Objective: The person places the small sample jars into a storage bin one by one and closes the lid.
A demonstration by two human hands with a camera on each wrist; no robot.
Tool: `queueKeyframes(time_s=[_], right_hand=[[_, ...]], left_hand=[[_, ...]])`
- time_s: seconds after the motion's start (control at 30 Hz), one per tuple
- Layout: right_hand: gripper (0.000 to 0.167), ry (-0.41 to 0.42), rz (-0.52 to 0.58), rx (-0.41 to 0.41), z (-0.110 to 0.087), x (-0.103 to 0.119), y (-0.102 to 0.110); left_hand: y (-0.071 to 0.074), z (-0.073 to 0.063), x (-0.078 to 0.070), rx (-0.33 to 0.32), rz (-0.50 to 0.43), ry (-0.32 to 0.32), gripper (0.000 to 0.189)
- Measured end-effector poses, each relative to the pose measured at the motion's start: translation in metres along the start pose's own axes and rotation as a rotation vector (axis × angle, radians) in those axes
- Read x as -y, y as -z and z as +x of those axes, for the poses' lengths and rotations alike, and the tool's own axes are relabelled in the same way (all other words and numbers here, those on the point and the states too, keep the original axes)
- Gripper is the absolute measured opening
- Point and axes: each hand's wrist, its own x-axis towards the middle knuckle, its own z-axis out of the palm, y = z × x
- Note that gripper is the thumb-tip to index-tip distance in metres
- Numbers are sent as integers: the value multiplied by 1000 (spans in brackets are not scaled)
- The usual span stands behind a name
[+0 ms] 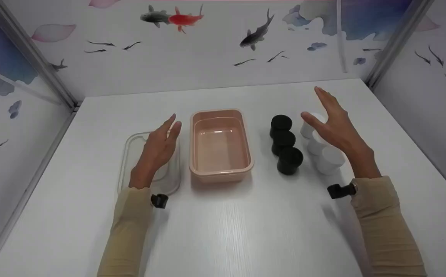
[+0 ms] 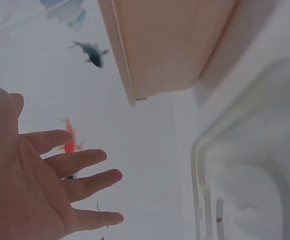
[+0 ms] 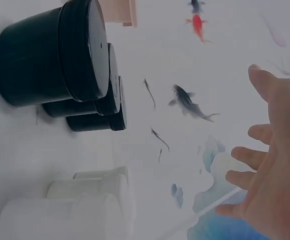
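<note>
My left hand (image 1: 159, 148) hovers over a clear plastic lid (image 1: 171, 179), fingers extended and holding nothing. In the left wrist view the same hand (image 2: 50, 180) shows spread fingers. A pink rectangular plastic bin (image 1: 221, 173) stands just right of it, its inside bare. My right hand (image 1: 340, 127) is raised over three white lidded jars (image 1: 329, 159), thumb apart from the straight fingers, with nothing in its grasp; the right wrist view shows this hand (image 3: 265, 165) well away from the jars. Three black lidded jars (image 1: 289, 161) stand in a row between the bin and the white jars.
Everything stands on a white table (image 1: 223, 231). Upright panels (image 1: 207, 57) painted with fish enclose its back and sides, joined by metal corner posts (image 1: 398, 42). Small black cameras sit at both wrists, by the tan sleeves (image 1: 376, 215).
</note>
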Motion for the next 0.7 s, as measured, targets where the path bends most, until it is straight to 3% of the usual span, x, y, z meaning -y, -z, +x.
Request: queueKeyframes(time_s=[0.2,0.37,0.5,0.7], right_hand=[[79,-29,121,-25,-19,-11,9],[74,-30,158,-6,-31,-28,19],[72,-72,163,87,-42,-49,29],[80,-185,160,270,-54,-79,35]], left_hand=[[-9,-5,-8,71,-172,54,61],[-15,-3,-12,69,-277,131,56],[-20,2,-14,67,-391,224,54],[-28,7,-10,90,-469,320,55]])
